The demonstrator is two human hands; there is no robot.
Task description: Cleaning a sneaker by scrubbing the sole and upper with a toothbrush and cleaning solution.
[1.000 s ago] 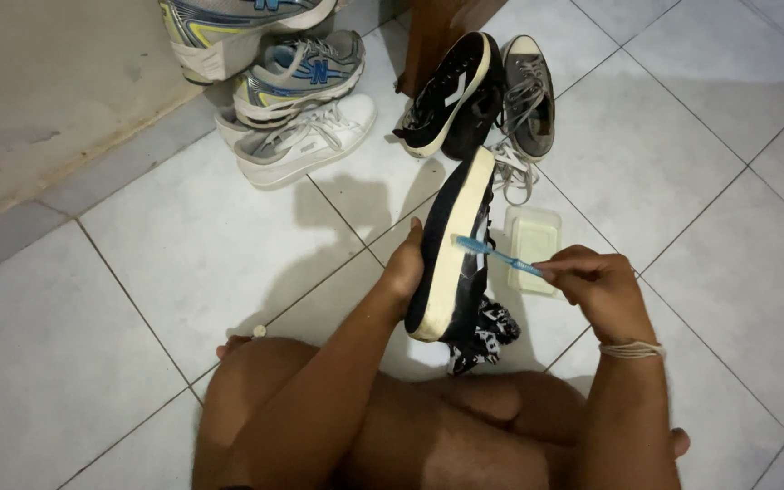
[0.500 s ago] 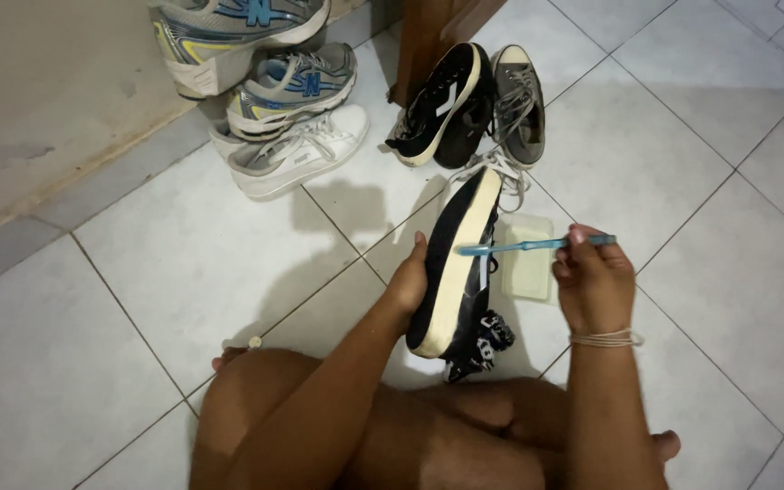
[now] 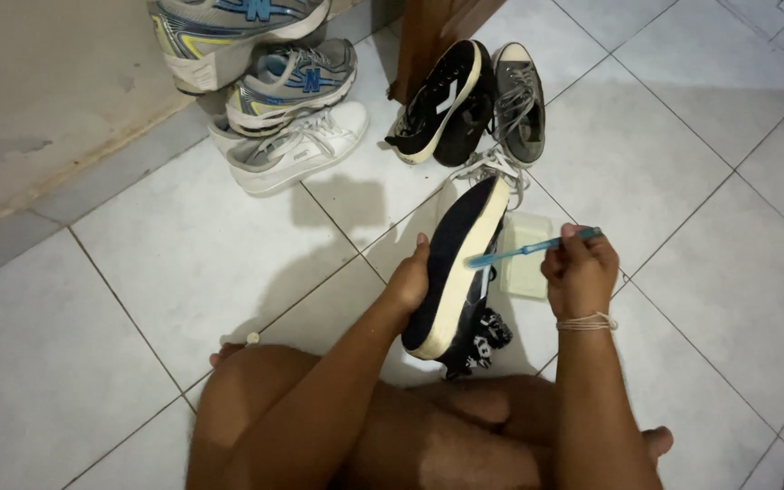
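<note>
My left hand grips a black sneaker with a cream rubber sole, tilted on its side above the floor, toe pointing away from me. My right hand holds a blue toothbrush whose bristle end rests against the cream sole edge near the shoe's middle. A black-and-white patterned cloth lies under the heel. My bare legs fill the bottom of the view.
A pale rectangular plastic box sits on the white tiles right of the shoe. Beyond it lie a black sneaker, a grey lace-up sneaker, a white sneaker and grey-blue running shoes by the wall and a wooden leg.
My right hand swung the toothbrush upward and drew closer to the shoe, the brush head sliding along the sole edge. The held sneaker shifted slightly lower in view.
</note>
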